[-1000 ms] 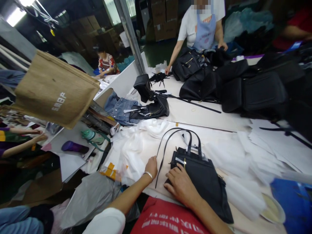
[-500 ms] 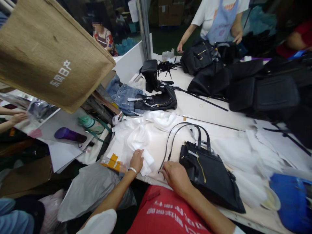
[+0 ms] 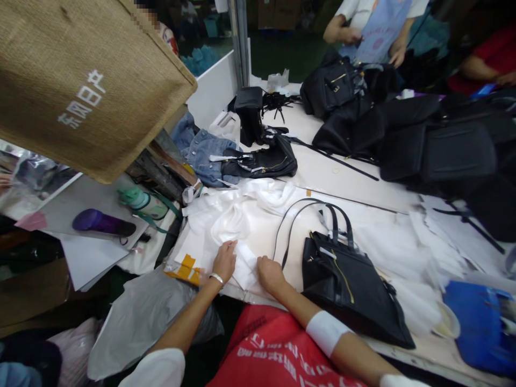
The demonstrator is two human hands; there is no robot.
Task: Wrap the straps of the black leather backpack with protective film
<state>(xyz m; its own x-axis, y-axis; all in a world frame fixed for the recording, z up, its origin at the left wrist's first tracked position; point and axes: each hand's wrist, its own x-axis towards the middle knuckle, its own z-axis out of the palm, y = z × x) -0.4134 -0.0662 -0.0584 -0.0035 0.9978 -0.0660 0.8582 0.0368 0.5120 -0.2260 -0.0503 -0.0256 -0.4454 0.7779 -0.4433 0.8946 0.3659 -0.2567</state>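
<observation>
A soft white strip of wrapping material (image 3: 246, 259) lies near the table's front edge, between my two hands. My left hand (image 3: 224, 262), with a bracelet at the wrist, has its fingers closed at the strip's left side. On the opposite side, my right hand (image 3: 270, 275) is curled with its fingertips pinched at the strip's right edge. Right of that hand rests a black handbag (image 3: 363, 301) with gold zips and two upright handles (image 3: 335, 226). Its long thin strap (image 3: 278, 228) loops over the table and ends behind my right hand.
Crumpled white sheets (image 3: 229, 220) lie beyond my hands. Farther back are a denim garment (image 3: 209, 153), a small black bag (image 3: 278, 161) and piled black bags (image 3: 455, 150). A blue container (image 3: 475, 328) is at right. A burlap bag (image 3: 92, 80) hangs left; a co-worker (image 3: 374, 37) stands opposite.
My right hand has moved left and slightly up, from the strap's end to the white strip. My left hand has stayed by the strip. Across the table, the co-worker's hand has lifted.
</observation>
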